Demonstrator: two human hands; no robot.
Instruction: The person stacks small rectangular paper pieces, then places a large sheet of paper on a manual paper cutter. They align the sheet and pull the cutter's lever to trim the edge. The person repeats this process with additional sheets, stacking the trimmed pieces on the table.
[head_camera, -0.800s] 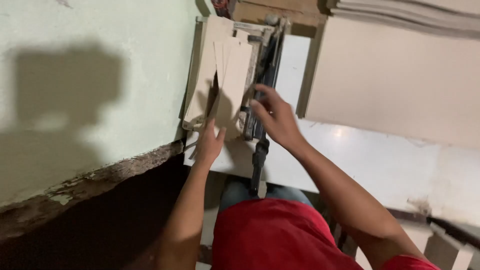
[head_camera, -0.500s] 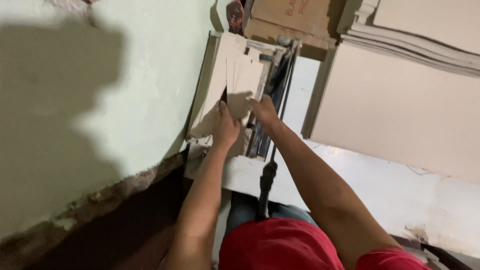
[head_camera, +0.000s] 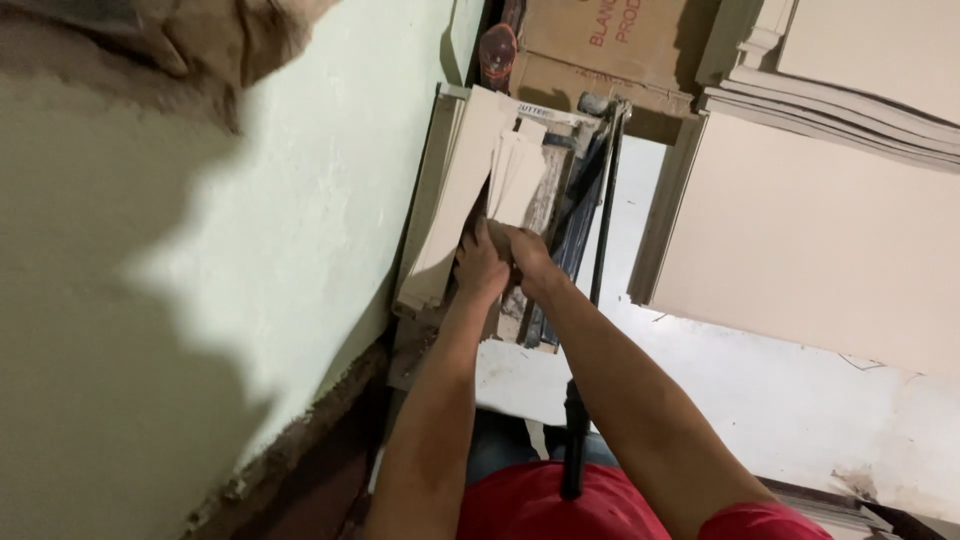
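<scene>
A small stack of beige tile strips (head_camera: 515, 175) stands on edge on a manual tile cutter (head_camera: 570, 215) beside the pale green wall. My left hand (head_camera: 480, 265) and my right hand (head_camera: 528, 255) are pressed together at the near end of the strips, both gripping them. The cutter's black lever handle (head_camera: 590, 330) runs down toward my red shirt, apart from both hands. A wider beige tile (head_camera: 450, 210) leans against the wall left of the strips.
A large beige tile (head_camera: 820, 240) lies on the white table (head_camera: 760, 390) to the right, with a pile of more tiles (head_camera: 850, 100) behind it. A brown cardboard box (head_camera: 600, 50) stands beyond the cutter. Dark crumbling floor shows at lower left.
My right hand left the cutter handle and joined the left on the strips. Both hands closed together at their near end. The camera moved closer and tilted.
</scene>
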